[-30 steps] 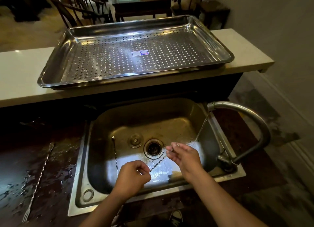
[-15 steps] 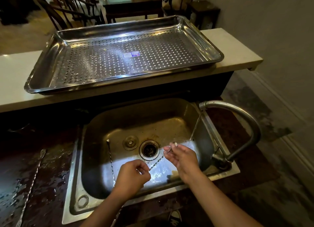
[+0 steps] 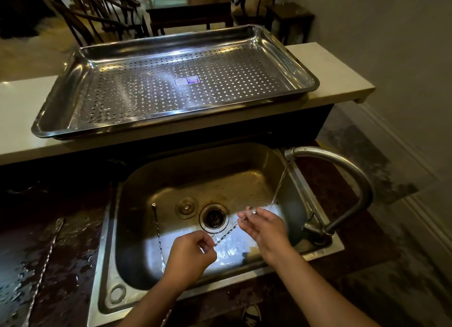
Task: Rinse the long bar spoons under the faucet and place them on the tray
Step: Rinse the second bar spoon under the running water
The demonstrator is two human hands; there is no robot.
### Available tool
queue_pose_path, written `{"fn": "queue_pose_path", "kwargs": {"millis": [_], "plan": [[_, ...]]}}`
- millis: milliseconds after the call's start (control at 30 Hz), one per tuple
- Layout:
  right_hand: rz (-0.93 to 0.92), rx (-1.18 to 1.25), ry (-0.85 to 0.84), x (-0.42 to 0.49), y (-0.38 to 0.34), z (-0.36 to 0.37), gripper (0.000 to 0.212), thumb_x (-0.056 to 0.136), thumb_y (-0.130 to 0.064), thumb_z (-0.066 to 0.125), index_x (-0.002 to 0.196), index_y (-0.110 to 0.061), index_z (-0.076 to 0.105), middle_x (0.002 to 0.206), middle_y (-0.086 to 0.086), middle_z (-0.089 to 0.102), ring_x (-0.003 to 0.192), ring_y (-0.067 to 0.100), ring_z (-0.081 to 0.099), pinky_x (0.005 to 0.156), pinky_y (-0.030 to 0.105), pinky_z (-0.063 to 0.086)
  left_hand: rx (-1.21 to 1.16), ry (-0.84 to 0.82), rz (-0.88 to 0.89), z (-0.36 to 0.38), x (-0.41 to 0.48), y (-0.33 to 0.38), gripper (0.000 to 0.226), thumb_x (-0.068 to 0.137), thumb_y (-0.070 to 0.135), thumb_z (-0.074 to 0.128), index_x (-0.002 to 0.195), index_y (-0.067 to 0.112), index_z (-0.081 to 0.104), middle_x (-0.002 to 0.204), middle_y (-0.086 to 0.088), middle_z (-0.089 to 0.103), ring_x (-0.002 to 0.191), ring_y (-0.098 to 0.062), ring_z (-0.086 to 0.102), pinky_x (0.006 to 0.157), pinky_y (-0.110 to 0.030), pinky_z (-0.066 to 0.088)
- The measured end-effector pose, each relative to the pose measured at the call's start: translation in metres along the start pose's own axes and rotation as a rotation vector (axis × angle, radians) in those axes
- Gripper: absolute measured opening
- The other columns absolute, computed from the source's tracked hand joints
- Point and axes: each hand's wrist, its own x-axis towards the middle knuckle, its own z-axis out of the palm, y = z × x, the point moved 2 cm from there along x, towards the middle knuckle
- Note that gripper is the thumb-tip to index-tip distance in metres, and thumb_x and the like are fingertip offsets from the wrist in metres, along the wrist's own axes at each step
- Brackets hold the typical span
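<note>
Wide view first: a plain wall (image 3: 391,33) runs down the right, and dark chairs (image 3: 97,11) and a dark table (image 3: 190,13) sit in the dim room beyond. Across the middle stretches a pale ledge (image 3: 24,101) carrying the big perforated steel tray (image 3: 307,67), a small blue sticker (image 3: 186,81) on its floor. Below that lies the dark countertop (image 3: 68,265), wet and speckled with drops, and sunk into it the steel sink (image 3: 220,170). The curved faucet (image 3: 347,170) arches in from the right, a thin stream (image 3: 280,182) falling towards the fingers. Over the basin, the left hand (image 3: 188,255) is curled tight and pinches the near end of the held bar spoon (image 3: 227,233). The right hand (image 3: 265,226) pinches the far end at its fingertips, right where the water lands. A second bar spoon (image 3: 157,229) lies in the basin beside the drain (image 3: 214,218) and a round stopper (image 3: 187,206), its near end lost behind the left wrist. A third bar spoon (image 3: 46,260) rests on the wet countertop, cut off at the bottom edge. Which end of the held spoon sits under the stream is hard to make out, since the fingers cover it.
</note>
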Motion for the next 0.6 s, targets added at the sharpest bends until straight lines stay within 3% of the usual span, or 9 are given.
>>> {"fn": "queue_pose_path", "kwargs": {"millis": [67,267,467,600], "plan": [[0.010,0.015,0.007,0.004,-0.002,-0.003,0.020,0.097,-0.015,0.063,0.105,0.003,0.066,0.095,0.023,0.076,0.076,0.023,0.076,0.065,0.027,0.061,0.006,-0.005,-0.003,-0.001,0.000,0.000,0.019,0.067,0.009,0.067,0.063,0.028,0.064,0.057,0.016,0.063,0.046,-0.006,0.056,0.054,-0.027,0.049],[0.046,0.017,-0.014,0.007,0.004,-0.006,0.022,0.090,0.008,0.065,0.110,0.001,0.067,0.099,0.016,0.078,0.084,0.024,0.077,0.069,0.026,0.062,0.006,0.001,0.000,-0.001,0.003,0.006,0.018,0.069,0.009,0.068,0.065,0.026,0.066,0.058,0.009,0.064,0.050,-0.012,0.060,0.054,-0.028,0.049],[0.062,0.041,0.037,0.007,0.002,-0.012,0.035,0.089,-0.003,0.070,0.122,0.002,0.060,0.102,0.014,0.078,0.090,0.023,0.076,0.075,0.033,0.062,0.069,0.031,0.073,0.004,0.003,0.008,0.020,0.072,0.010,0.069,0.067,0.030,0.066,0.063,0.010,0.066,0.056,-0.006,0.060,0.056,-0.017,0.043],[0.062,0.128,0.060,0.003,0.004,-0.010,0.033,0.086,0.005,0.070,0.117,0.006,0.061,0.101,0.019,0.077,0.089,0.025,0.076,0.071,0.028,0.064,0.044,-0.023,0.048,0.008,0.007,0.008,0.018,0.073,0.011,0.067,0.068,0.028,0.067,0.066,0.008,0.067,0.054,-0.014,0.065,0.055,-0.025,0.047]]}}
